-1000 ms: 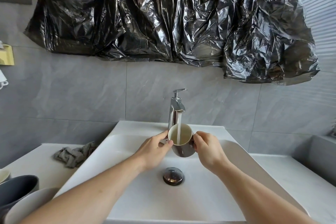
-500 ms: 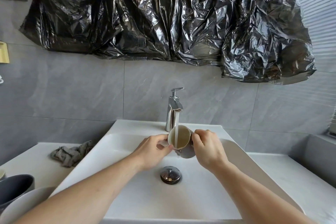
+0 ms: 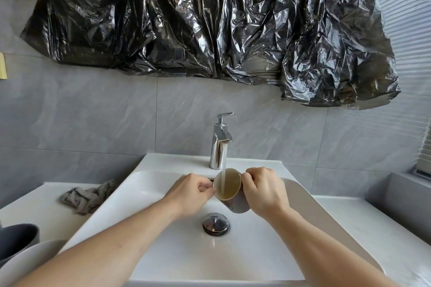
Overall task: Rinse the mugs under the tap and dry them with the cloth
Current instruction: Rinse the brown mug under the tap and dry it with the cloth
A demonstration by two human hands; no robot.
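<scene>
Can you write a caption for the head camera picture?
Both hands tilt a mug under the running tap over the sink.

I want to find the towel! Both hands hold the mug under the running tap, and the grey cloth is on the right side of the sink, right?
Not quite: the head view shows the grey cloth left of the sink, not right. Both hands, left and right, do hold the mug under the running tap.

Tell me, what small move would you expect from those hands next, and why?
Probably tipping the mug further to pour the water out into the sink. Both the left hand and the right hand hold it, tilted, under the running tap, with the stream falling inside. The cloth lies untouched on the counter, so drying looks a step away.
</scene>
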